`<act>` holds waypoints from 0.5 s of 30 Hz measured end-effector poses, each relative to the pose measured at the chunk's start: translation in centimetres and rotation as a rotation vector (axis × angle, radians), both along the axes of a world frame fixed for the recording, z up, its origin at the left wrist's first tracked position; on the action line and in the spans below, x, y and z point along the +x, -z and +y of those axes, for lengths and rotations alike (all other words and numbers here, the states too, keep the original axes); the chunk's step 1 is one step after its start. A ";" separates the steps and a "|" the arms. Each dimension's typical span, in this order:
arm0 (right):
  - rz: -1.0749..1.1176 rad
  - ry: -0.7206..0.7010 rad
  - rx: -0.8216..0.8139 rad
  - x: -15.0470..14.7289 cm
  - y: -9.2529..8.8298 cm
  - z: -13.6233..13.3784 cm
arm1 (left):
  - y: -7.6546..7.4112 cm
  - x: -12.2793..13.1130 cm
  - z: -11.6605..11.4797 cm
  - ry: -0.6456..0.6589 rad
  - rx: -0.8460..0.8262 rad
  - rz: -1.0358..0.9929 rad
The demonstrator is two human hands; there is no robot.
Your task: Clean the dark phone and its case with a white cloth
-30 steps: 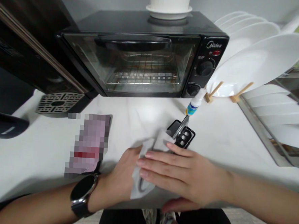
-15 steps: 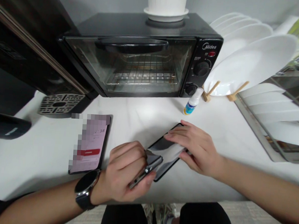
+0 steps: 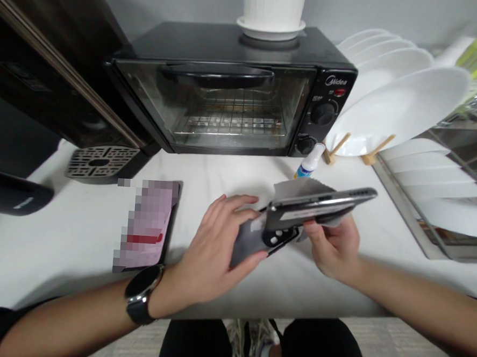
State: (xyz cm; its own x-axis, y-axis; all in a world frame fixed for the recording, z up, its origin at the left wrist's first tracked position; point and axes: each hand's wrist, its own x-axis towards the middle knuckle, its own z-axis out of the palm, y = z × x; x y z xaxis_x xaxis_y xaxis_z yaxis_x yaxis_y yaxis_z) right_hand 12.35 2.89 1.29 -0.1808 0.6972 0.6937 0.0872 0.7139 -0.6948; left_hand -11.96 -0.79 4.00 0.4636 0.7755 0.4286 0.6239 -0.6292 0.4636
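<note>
My right hand point(image 3: 335, 249) is closed around a dark smartphone point(image 3: 321, 207) with a silver edge, tilted nearly edge-on to me. A grey cloth point(image 3: 298, 187) is bunched behind and under that phone, partly inside the same hand. Below it, a second phone point(image 3: 248, 246) with a glossy grey face lies on the counter. My left hand point(image 3: 218, 242) has its fingers spread over this phone, thumb at the near side. A cluster of camera lenses shows beside it; I cannot tell if that is a reflection. A third phone point(image 3: 149, 221) lies to the left, its screen lit pink.
Behind stands a black toaster oven point(image 3: 234, 108) with a white pot point(image 3: 273, 11) on top. A small spray bottle point(image 3: 310, 161) is in front of it. White plates point(image 3: 404, 108) fill a rack at right. A black machine with a drip tray point(image 3: 102, 162) stands at left.
The upper phone has passed from my left hand to my right and moved right. My left hand has opened over the lying phone. The grey cloth has lifted off it with my right hand.
</note>
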 end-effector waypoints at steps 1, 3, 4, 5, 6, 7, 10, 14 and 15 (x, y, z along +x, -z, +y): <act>0.020 0.009 -0.034 -0.1 0.2 0.1 | 0.1 0.1 0.1 0.007 -0.047 0.038; 0.023 -0.012 -0.100 -0.3 0.5 0.2 | 0.2 0.2 0.2 0.022 -0.144 0.049; 0.012 -0.037 -0.122 -0.4 0.5 0.1 | 0.2 0.3 0.2 0.021 -0.189 0.034; 0.002 -0.061 -0.132 -0.4 0.4 0.1 | 0.2 0.3 0.3 0.023 -0.227 0.016; -0.020 -0.092 -0.126 -0.5 0.3 0.0 | 0.1 0.4 0.3 0.036 -0.258 -0.001; -0.048 -0.129 -0.104 -0.5 0.1 0.0 | 0.0 0.4 0.3 0.061 -0.284 -0.020; -0.123 -0.243 0.026 -0.4 -0.4 -0.1 | -0.2 0.4 0.4 0.159 -0.375 -0.084; -0.149 -0.326 0.165 -0.2 -0.6 0.1 | 0.2 -0.1 0.6 0.214 -0.415 -0.112; -0.152 -0.326 0.175 -0.2 -0.6 0.1 | 0.4 -0.2 0.7 0.223 -0.418 -0.117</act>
